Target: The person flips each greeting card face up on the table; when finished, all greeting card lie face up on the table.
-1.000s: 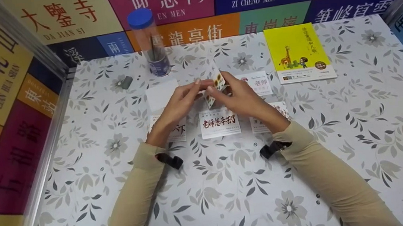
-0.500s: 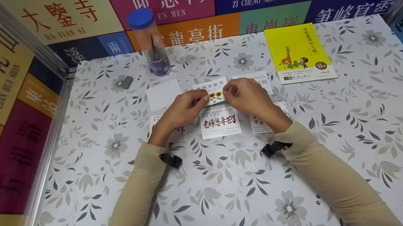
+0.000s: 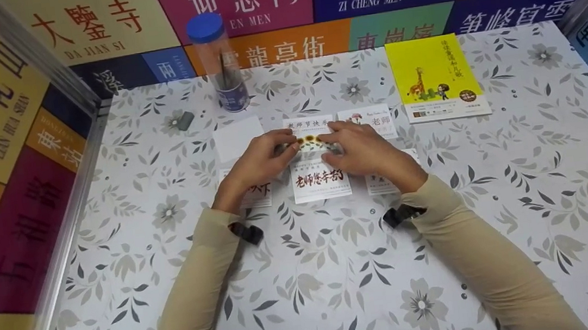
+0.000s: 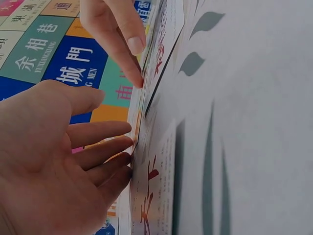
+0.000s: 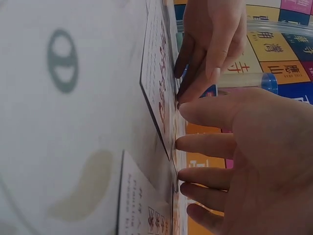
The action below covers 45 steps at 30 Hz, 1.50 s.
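A card with sunflowers (image 3: 310,123) lies flat on the table, in the middle of the back row. My left hand (image 3: 265,155) touches its left side with extended fingertips. On its right side rest the fingertips of my right hand (image 3: 363,147), the thumb set apart toward the front. Both wrist views show the left palm (image 4: 54,156) and the right palm (image 5: 269,156) with fingers fairly straight against the card's level. Directly in front lies a card with red brush lettering (image 3: 321,181). A blank white card (image 3: 238,133) is left of it, and a flower card (image 3: 383,123) right.
Partly under my forearms lie a front-left card (image 3: 260,197) and a front-right card (image 3: 381,184). Behind stand a clear tube with a blue cap (image 3: 218,69) and, near it, a small grey block (image 3: 185,120). A yellow booklet (image 3: 429,74) lies back right, before the printed wall (image 3: 266,4).
The sunflower card was upright between my hands, then was lowered and now lies flat in the back row. My fingers have loosened from pinching it to touching its sides.
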Motion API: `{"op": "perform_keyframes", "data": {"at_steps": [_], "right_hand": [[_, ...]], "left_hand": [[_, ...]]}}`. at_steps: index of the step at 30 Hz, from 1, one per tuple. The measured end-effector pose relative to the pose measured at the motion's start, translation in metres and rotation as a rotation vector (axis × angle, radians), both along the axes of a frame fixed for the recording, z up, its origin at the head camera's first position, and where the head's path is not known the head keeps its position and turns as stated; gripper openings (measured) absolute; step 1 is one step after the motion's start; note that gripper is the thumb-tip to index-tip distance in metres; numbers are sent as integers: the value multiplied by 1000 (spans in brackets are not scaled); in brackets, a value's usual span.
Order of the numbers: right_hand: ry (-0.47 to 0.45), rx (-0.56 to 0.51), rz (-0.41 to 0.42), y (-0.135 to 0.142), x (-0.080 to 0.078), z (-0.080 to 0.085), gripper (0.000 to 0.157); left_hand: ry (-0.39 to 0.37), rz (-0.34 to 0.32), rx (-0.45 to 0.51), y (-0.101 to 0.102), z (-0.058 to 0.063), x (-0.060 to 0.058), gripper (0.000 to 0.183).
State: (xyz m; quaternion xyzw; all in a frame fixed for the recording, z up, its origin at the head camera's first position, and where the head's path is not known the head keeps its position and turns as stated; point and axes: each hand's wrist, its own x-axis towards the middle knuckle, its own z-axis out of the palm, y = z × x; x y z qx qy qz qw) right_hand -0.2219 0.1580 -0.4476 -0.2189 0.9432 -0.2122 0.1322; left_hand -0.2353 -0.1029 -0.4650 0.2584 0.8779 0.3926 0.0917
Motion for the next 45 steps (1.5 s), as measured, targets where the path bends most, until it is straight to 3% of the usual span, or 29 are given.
{"op": "perform_keyframes", "data": {"at_steps": [20,35,40,45], "right_hand": [[-16,-60,-16,10,0,-6,69],[9,-160,-10,23,-10,-3,60],[40,-214,11,13,-9,0,53],[71,-296,106,-12,-7,-1,47]], "left_hand": [[-34,7,-24,1,0,1,35],[-29,-16,-33,2,-1,-2,45],[-8,45,50,-7,3,-4,43],[39,156,129,-24,8,-5,40]]}}
